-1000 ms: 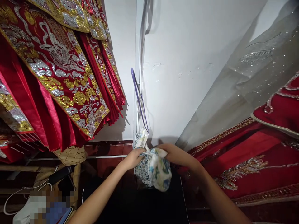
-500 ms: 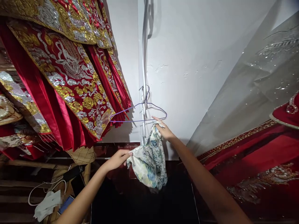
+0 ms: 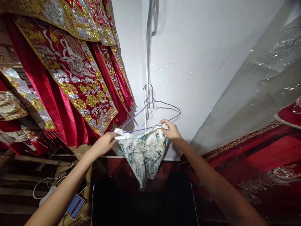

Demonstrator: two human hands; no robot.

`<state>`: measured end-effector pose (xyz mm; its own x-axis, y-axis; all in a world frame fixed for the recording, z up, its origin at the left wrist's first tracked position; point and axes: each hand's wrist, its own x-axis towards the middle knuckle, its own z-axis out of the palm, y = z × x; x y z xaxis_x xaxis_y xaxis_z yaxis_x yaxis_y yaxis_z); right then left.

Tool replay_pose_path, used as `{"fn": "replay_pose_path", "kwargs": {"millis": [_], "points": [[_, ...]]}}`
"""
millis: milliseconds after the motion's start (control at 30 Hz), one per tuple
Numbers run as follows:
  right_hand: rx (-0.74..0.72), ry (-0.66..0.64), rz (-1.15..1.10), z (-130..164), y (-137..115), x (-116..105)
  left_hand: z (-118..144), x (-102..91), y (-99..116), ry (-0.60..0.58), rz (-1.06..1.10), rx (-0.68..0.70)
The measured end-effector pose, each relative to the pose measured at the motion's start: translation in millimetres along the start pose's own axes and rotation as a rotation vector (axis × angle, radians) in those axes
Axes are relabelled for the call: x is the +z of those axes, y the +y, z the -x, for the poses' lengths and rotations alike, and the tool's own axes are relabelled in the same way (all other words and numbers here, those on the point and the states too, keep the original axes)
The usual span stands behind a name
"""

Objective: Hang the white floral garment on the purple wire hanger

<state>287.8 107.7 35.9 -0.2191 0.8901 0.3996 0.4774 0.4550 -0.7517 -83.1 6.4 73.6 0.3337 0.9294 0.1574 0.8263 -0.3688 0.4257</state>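
Observation:
A white floral garment [image 3: 143, 150] with green, blue and yellow print hangs stretched between both hands, its lower part narrowing to a point. My left hand [image 3: 107, 142] is closed on the garment's top edge at its left end. At the right end my right hand [image 3: 171, 129] pinches the same edge. Just behind that edge hangs a thin purple clothes hanger [image 3: 166, 103], tilted, its hook caught at a white vertical pole [image 3: 147, 56]. The hanger's bottom bar runs close along the garment's top; whether they touch I cannot tell.
Red costumes [image 3: 89, 84] with gold and silver sequins hang at the left. Below them a lit phone [image 3: 75, 206] and a white cable lie on a bamboo seat. Red fabric [image 3: 254, 163] and clear plastic sheeting [image 3: 263, 78] line the right side, against a white wall [image 3: 192, 40].
My left hand has moved up and left, spreading the garment's top edge wide. My right hand has shifted slightly right. The hanger has swung and tilted, its right end now farther right.

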Motion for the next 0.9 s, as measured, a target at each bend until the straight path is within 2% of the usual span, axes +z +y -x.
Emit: {"fn": "replay_pose_path", "kwargs": {"millis": [100, 200, 300, 433, 500, 533, 600, 667, 700, 733, 833, 867, 900], "points": [[0.012, 0.017, 0.033, 8, -2, -11, -11, -16.8, 20, 0.100, -0.008, 0.147], [0.023, 0.009, 0.020, 11, -8, -15, -17, -28.0, 41, 0.130, -0.013, 0.177], [0.033, -0.033, -0.059, 16, -23, -9, -33, -33.4, 55, 0.201, -0.008, 0.210], [0.080, -0.127, -0.193, 29, -48, 4, -69, -34.1, 59, 0.360, 0.075, 0.242], [0.070, -0.131, -0.198, 34, -54, 2, -85, -33.0, 53, 0.418, 0.087, 0.215], [0.060, -0.097, -0.193, 35, -54, -4, -90, -32.4, 49, 0.425, 0.071, 0.206], [0.044, 0.095, -0.170, 32, -48, -26, -96, -32.2, 40, 0.406, 0.027, 0.202], [0.045, 0.333, -0.119, 25, -38, -58, -97, -34.2, 33, 0.378, 0.014, 0.202], [0.051, 0.383, -0.087, 20, -32, -75, -98, -36.0, 30, 0.368, 0.019, 0.202], [0.066, 0.343, -0.072, 14, -27, -92, -99, -38.1, 29, 0.360, 0.024, 0.205], [0.155, -0.001, -0.184, 1, -21, -124, -104, -42.8, 28, 0.418, 0.020, 0.226], [0.177, -0.044, -0.262, -2, -22, -125, -107, -42.6, 28, 0.473, 0.018, 0.218], [0.185, -0.024, -0.344, -3, -25, -121, -110, -41.2, 28, 0.537, 0.018, 0.193]]}}
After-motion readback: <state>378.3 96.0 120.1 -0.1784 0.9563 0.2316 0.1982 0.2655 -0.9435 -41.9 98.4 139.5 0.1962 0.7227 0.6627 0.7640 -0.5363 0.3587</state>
